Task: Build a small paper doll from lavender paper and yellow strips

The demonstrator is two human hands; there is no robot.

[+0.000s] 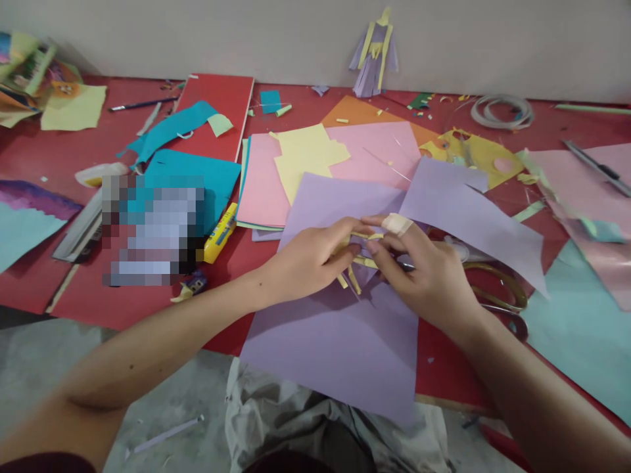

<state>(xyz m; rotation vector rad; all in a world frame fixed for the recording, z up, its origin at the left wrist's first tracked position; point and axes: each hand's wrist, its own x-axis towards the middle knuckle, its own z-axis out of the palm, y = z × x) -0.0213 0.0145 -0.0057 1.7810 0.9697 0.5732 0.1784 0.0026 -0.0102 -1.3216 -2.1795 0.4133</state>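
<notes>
Yellow paper strips (365,261) are pinched in the fingertips of the left hand (315,255) and right hand (424,263), over purple paper (340,348) overhanging the near edge of a red table (444,368). Paper figure (376,56) stands against the far wall (197,33); grey floor (44,361) shows near left.

Through my remote feed, I make out a paintbrush (142,104) at ten o'clock and a red board (221,98) between ten and eleven. Toward nine, I see a yellow tube (219,234). A clear tubing coil (525,113) lies at two; at three, a cutter (602,169) crosses a pink sheet's (566,187) edge.
</notes>
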